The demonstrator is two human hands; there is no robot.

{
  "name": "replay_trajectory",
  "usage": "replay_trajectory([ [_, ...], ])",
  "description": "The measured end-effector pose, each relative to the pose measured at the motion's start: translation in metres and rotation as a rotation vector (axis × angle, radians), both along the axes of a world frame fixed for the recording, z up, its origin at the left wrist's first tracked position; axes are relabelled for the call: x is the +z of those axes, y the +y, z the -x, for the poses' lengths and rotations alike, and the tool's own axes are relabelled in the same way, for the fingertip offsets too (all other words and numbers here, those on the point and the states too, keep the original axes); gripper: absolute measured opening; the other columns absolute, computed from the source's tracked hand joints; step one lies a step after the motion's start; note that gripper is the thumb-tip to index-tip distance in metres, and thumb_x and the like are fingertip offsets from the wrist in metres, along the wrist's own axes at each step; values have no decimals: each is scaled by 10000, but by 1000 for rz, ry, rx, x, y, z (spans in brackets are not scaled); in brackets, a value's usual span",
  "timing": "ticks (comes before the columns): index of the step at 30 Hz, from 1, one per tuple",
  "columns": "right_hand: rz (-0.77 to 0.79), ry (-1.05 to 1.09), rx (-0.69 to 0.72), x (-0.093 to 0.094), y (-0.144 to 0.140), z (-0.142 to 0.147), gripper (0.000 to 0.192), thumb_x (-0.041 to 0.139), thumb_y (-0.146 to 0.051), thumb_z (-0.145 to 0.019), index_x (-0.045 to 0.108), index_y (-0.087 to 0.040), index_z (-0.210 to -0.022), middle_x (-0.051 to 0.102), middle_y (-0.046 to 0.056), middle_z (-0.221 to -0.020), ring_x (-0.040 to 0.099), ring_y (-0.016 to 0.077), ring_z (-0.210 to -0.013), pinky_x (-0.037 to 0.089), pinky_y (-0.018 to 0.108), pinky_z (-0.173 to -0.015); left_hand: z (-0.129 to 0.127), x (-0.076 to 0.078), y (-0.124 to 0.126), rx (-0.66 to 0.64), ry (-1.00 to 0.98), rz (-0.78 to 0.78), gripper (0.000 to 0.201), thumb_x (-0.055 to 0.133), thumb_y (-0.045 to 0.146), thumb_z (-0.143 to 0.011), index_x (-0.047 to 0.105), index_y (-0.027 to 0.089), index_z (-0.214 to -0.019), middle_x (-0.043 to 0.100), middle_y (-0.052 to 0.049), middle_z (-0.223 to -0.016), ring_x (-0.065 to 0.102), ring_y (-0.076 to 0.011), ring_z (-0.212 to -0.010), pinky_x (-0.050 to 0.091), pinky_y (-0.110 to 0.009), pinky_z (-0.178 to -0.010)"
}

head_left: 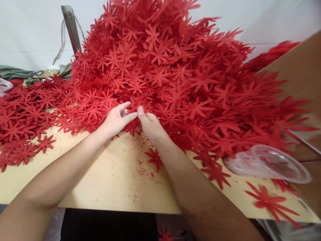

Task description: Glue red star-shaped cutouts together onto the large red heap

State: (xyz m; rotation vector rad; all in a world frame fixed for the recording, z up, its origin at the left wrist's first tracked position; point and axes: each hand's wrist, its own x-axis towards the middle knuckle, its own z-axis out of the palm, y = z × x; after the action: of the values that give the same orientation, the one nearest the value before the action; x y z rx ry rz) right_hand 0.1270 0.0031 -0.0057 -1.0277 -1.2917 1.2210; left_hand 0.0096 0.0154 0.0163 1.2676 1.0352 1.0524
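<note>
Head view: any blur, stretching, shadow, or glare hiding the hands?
Head view: red flower cutouts at far right look blurred and stretched; head view: the clear plastic container shows glare; head view: soft shadow darkens the tabletop beside the right forearm; head view: glare hides neither the left hand nor the right hand.

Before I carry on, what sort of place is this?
Probably a small craft workshop: a tall heap of red flower shapes stands on a work table, with red scraps scattered in front of it.
</note>
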Motion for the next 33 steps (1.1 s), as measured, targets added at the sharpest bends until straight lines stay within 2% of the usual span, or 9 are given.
replay_trajectory([
  [3,56,26,-22,0,-1,-1,578,414,-742,-755,621,-203,-775,578,1,-615,578,135,-670,488,284,-646,-1,2,-1,-8,-41,4,54,598,65,-750,599,114,-774,589,45,-652,508,-44,-594,428,-216,-710],
  [6,102,46,3,0,-1,-3,513,539,-721,-688,484,-213,-640,423,-55,-519,397,75,-485,362,242,-483,2,3,2,81,-101,-2,144,551,93,-798,536,133,-661,546,59,-580,460,-33,-520,399,-192,-605],
  [9,83,43,-1,-1,1,-6,479,701,-616,-600,450,-210,-641,383,-85,-503,325,48,-451,292,221,-453,8,4,8,195,-146,28,156,528,122,-818,497,155,-669,509,68,-543,447,-43,-488,386,-193,-557],
  [15,6,-29,-118,-8,7,-10,397,667,-572,-660,543,-196,-678,494,-58,-530,437,65,-491,376,229,-510,13,4,11,215,-91,-2,183,569,65,-746,456,158,-636,474,80,-511,395,-37,-460,348,-185,-533],
  [19,-187,-188,-265,-10,6,-10,409,644,-587,-687,647,-185,-758,634,29,-778,580,136,-754,483,303,-737,9,3,9,182,-43,-54,172,583,90,-751,473,153,-635,498,71,-534,414,-41,-484,334,-189,-533],
  [22,-268,-197,-339,-7,3,-9,446,597,-600,-729,683,-183,-865,654,77,-988,595,176,-972,467,352,-916,7,2,7,165,19,-75,197,599,131,-765,477,150,-612,484,66,-521,401,-44,-481,322,-201,-523],
  [24,-254,-128,-314,-4,1,-8,480,533,-624,-766,682,-183,-884,667,76,-998,603,173,-999,449,362,-969,5,2,6,160,99,-96,242,614,150,-767,459,153,-580,435,76,-484,354,-40,-458,296,-206,-503],
  [28,-164,-15,-197,-1,0,-6,427,649,-578,-690,663,-192,-872,690,47,-931,636,163,-910,499,349,-902,4,-2,3,140,221,-138,301,633,178,-768,408,169,-568,389,87,-457,326,-32,-426,272,-205,-474],
  [33,-70,32,-168,-3,2,-5,331,776,-409,-576,650,-195,-794,679,6,-785,638,143,-769,533,337,-819,5,-11,2,52,214,-27,242,574,281,-832,422,201,-661,443,80,-408,361,-64,-341,239,-220,-400],
])
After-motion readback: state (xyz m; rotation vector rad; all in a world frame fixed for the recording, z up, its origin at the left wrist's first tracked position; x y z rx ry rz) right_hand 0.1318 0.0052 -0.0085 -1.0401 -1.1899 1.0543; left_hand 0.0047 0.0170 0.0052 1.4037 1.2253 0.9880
